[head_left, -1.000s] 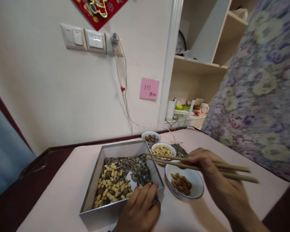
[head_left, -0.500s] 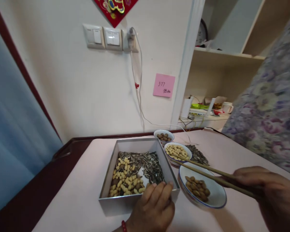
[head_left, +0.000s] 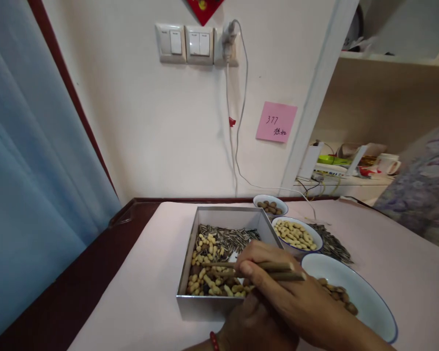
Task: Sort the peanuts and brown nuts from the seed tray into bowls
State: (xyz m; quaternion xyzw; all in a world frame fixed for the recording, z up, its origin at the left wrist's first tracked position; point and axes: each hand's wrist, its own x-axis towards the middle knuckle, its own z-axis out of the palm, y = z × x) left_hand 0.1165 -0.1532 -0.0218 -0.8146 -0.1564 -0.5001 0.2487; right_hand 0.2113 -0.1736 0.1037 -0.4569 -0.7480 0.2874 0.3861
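Chopsticks (head_left: 283, 266) gripped in my right hand (head_left: 289, 292) pointed left over peanuts (head_left: 215, 291) at the frame's lower centre, while I couldn't tell what my half-hidden left hand (head_left: 254, 321) held.

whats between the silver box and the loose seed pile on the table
In the head view, a blue-rimmed white bowl of pale nuts sits between the silver box and the loose seed pile.
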